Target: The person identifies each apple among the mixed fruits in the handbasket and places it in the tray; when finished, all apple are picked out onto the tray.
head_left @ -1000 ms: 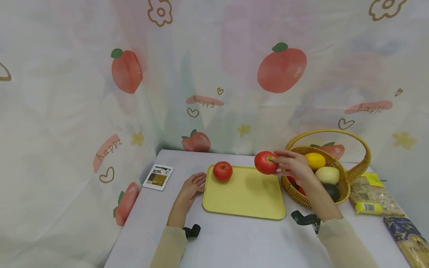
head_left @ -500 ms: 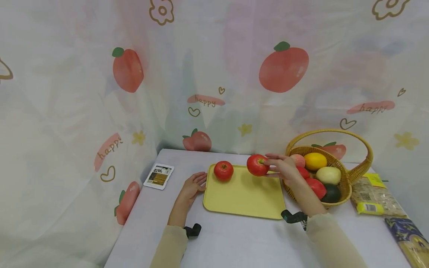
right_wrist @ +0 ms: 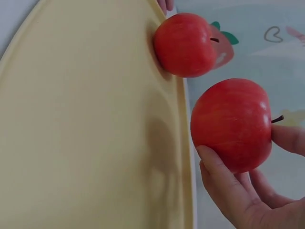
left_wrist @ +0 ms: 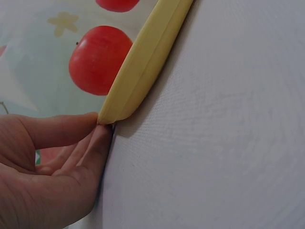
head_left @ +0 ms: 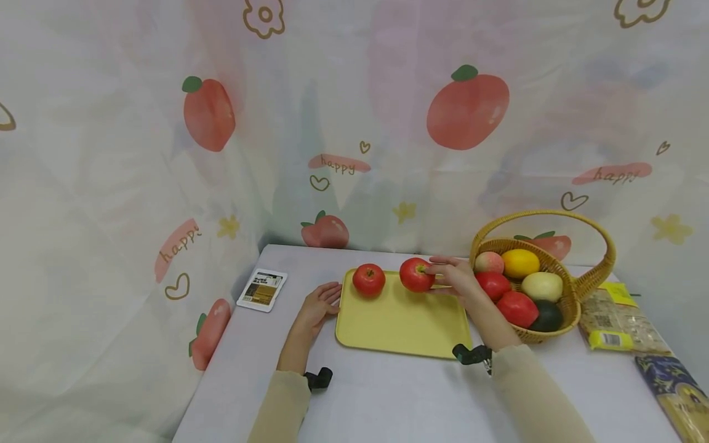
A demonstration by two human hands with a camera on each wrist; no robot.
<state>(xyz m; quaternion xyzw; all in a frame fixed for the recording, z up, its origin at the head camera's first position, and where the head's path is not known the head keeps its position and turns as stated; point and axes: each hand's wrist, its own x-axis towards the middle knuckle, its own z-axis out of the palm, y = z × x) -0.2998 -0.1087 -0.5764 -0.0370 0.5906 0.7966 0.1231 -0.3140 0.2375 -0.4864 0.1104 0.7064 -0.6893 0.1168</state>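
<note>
My right hand (head_left: 455,280) grips a red apple (head_left: 416,274) by its side, close over the back right of the yellow tray (head_left: 399,326). The right wrist view shows that apple (right_wrist: 231,125) between thumb and fingers, its shadow falling on the tray. A second red apple (head_left: 368,280) sits at the tray's back left corner. At the tray's left edge is my left hand (head_left: 319,307). In the left wrist view, the thumb and fingers of that hand (left_wrist: 57,162) pinch the tray's rim (left_wrist: 138,71).
Right of the tray stands a wicker basket (head_left: 600,280) with a tall handle, holding several fruits, among them a yellow lemon (head_left: 520,264). Two packets, one clear and yellow (head_left: 615,317) and one blue and gold (head_left: 672,394), lie beyond it. A white pack (head_left: 262,290) lies at far left.
My right hand has carried the apple leftward from beside the basket and slightly down toward the tray, uncovering more fruit in the basket. The left hand has stayed at the tray's edge.
</note>
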